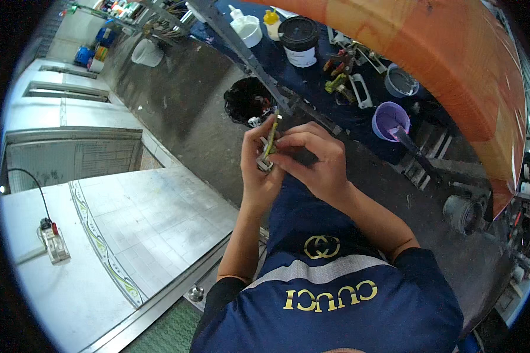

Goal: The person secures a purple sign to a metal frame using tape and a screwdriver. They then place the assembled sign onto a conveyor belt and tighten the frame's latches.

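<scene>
A dark grey floor (176, 97) is seen below, flanked at the left by a white tiled wall (153, 197). Just beyond the hands, a black bag-lined bin (237, 101) is placed on it. Farther off, a purple bucket (378, 130), a black-lidded tub (299, 35) and a yellow bottle (271, 20) are carried by a dark blue surface (356, 120), overhung by a curved orange panel (441, 65). Ahead of the body, a slim yellow-green piece (271, 141) is held between both hands: it is gripped in the left hand's (259, 176) curled fingers and pinched by the right hand's (319, 162), nearly closed.
</scene>
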### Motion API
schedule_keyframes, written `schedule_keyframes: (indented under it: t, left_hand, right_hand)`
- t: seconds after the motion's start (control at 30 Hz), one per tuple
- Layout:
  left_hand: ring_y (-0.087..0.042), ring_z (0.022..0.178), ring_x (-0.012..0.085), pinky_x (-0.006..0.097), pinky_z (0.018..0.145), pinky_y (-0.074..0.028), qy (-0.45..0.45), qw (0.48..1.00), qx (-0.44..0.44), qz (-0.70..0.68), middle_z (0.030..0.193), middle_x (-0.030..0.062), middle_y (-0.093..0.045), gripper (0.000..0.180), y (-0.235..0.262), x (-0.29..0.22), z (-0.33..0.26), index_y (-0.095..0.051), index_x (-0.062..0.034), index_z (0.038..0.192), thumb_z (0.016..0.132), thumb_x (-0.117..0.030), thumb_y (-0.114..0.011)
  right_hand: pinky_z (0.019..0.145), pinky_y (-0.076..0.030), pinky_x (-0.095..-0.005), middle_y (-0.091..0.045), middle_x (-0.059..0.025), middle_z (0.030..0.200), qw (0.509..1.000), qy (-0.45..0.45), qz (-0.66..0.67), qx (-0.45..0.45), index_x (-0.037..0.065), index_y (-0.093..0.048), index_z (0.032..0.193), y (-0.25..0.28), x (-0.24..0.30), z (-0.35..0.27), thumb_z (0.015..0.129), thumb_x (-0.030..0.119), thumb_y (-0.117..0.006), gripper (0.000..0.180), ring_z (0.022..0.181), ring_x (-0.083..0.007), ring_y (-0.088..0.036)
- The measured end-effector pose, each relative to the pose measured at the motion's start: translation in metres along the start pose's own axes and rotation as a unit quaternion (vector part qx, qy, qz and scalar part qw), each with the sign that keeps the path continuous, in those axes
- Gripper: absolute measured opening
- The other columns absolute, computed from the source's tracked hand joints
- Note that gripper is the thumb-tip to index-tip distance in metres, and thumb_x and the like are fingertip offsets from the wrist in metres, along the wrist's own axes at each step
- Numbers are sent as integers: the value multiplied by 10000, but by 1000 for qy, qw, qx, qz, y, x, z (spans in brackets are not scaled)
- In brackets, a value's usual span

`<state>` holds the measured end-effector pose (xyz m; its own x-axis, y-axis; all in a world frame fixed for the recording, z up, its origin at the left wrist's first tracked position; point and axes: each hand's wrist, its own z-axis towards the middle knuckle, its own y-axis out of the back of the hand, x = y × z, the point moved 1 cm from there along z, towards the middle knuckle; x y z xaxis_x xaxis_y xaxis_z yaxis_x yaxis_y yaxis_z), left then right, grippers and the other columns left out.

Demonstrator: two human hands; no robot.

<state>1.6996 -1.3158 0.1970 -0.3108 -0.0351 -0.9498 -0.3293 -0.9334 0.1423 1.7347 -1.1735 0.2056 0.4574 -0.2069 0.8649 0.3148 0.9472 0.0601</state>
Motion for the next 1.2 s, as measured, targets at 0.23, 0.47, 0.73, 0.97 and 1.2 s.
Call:
schedule_keyframes:
  t: [0.23,0.47,0.73,0.97,1.2]
  left_hand:
    - [-604,1146,204,354,1013,-484,144,938,-87,-305,1223,133,-593,494,72,-5,-14,-490,6,1355,1028,-363,-486]
    - [-602,1125,202,332,943,-520,134,911,-86,-380,1281,150,-563,537,194,11,-19,-428,6,1403,1030,-367,-530]
    - [-587,1186,219,348,985,-506,94,898,-129,-411,1310,152,-563,554,332,42,-31,-404,6,1438,1026,-343,-526]
    - [-594,1029,219,359,920,-467,53,901,-167,-396,1194,126,-599,572,417,52,-31,-400,-13,1447,1035,-405,-460]
    - [-540,824,145,304,756,-422,196,871,-336,-301,920,38,-595,512,462,94,15,-579,-46,1271,1037,-468,-408]
  right_hand:
    - [728,-565,-317,-709,-92,970,995,10,44,87,51,-726,955,-74,10,13,776,98,-844,219,842,-194,-703]
    - [752,-570,-327,-710,-89,989,985,127,45,112,52,-722,978,-189,19,37,757,56,-837,249,876,-233,-700]
    - [710,-562,-314,-705,-82,934,963,213,23,160,48,-721,974,-329,17,62,785,105,-833,228,832,-222,-679]
    - [672,-552,-294,-711,-94,917,972,100,96,188,44,-730,978,-417,7,81,869,178,-789,183,804,-181,-681]
    - [774,-562,-325,-748,-166,954,954,-137,90,252,-7,-725,1021,-492,-64,124,916,166,-739,203,882,-219,-733]
